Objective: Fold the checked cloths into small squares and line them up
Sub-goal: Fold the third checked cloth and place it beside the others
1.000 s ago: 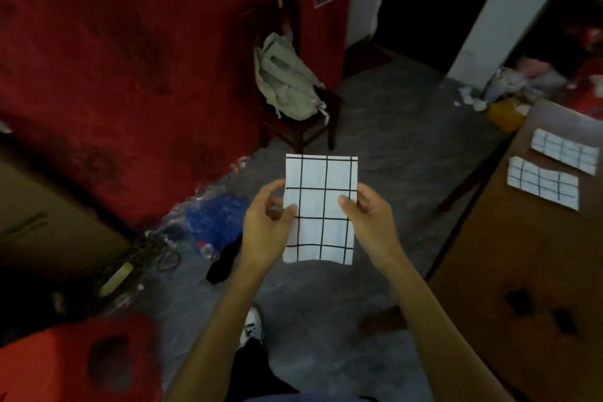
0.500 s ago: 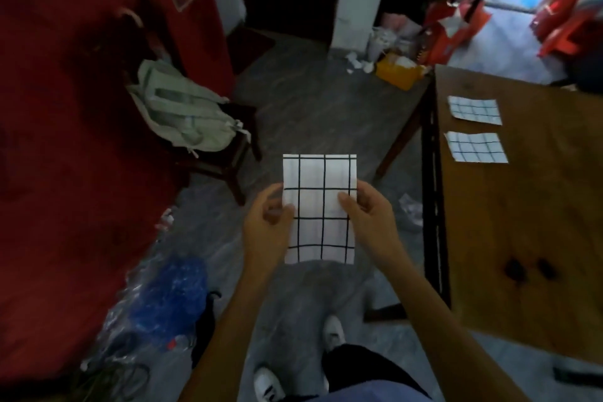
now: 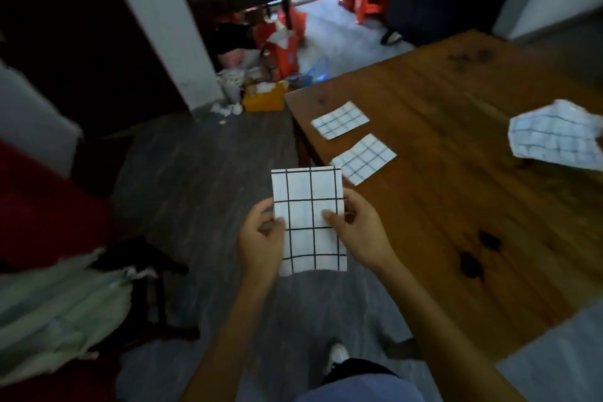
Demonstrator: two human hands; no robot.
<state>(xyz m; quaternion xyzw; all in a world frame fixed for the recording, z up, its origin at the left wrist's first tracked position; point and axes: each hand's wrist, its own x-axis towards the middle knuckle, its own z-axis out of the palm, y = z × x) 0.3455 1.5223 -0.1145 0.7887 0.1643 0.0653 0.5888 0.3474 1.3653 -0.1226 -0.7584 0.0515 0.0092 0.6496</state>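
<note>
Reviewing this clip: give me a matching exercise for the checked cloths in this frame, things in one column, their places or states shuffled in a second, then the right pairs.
Things
1. held cloth
2. far folded cloth
3. near folded cloth
4. crumpled cloth

States
A. unfolded, at the right edge of the view, on the wooden table
B. upright in the air, pinched by the left hand and the right hand
C. flat on the table, next to the held cloth's top corner
D. flat on the table, nearest its far left corner

Pairs: 1-B, 2-D, 3-C, 4-A
</note>
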